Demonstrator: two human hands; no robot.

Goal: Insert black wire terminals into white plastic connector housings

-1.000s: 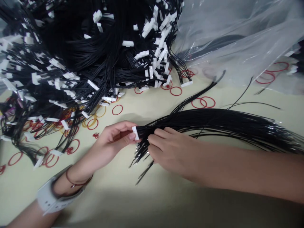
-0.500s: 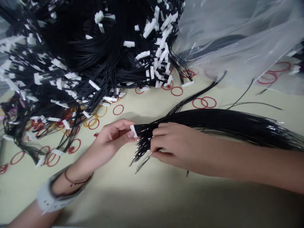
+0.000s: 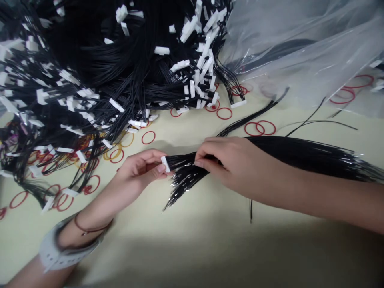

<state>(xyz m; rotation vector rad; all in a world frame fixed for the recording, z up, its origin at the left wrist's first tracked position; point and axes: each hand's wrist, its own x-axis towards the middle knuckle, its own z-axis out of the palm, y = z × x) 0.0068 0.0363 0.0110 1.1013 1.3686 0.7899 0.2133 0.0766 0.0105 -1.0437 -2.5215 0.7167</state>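
Observation:
My left hand point(image 3: 135, 172) pinches a small white plastic connector point(image 3: 165, 163) between thumb and fingers. Several black wires point(image 3: 184, 159) run from the connector's right side toward my right hand point(image 3: 237, 164). Closed in a pinch, that hand grips black wires a short way from the connector; how many is hidden by the fingers. Below them fan out loose wire ends with shiny metal terminals point(image 3: 180, 186). The thick bundle of black wires point(image 3: 306, 156) passes beneath my right hand and stretches to the right edge.
A large heap of black wire harnesses point(image 3: 120, 68) with white connectors fills the upper left. Red rubber bands point(image 3: 224, 113) and yellow ones lie scattered on the pale table point(image 3: 168, 248). Clear plastic bags point(image 3: 300, 60) cover the upper right. Stray black wires point(image 3: 324, 122) lie near them.
My right hand has moved up and slightly right, from beside the metal terminals to the wires behind the connector. My left hand keeps the connector, shifted slightly left in view.

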